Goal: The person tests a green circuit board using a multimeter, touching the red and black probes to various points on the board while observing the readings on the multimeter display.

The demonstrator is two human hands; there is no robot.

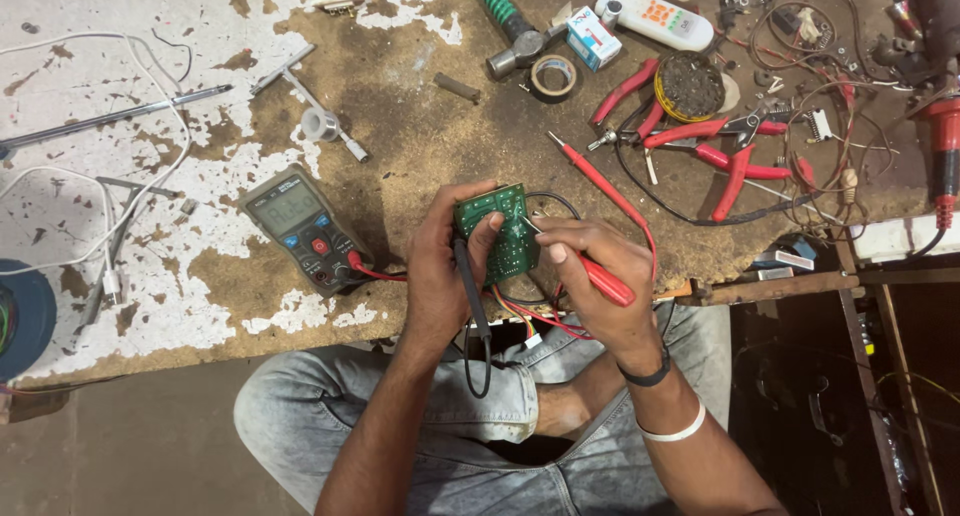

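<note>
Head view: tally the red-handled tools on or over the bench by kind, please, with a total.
Thin red meter probes: 2, one in the right hand at the small green circuit board, one lying on the bench
Red-handled pliers and cutters: 3, clustered at and
Total: 5

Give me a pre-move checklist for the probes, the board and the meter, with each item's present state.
1. Green circuit board held firm in left hand: ok.
2. Red probe gripped in right hand, tip on the board: ok.
3. Black probe pinned by the left hand, tip contact: cannot tell.
4. Multimeter on the workbench, red lead plugged in: ok.
5. Meter reading legible: cannot tell.
</note>
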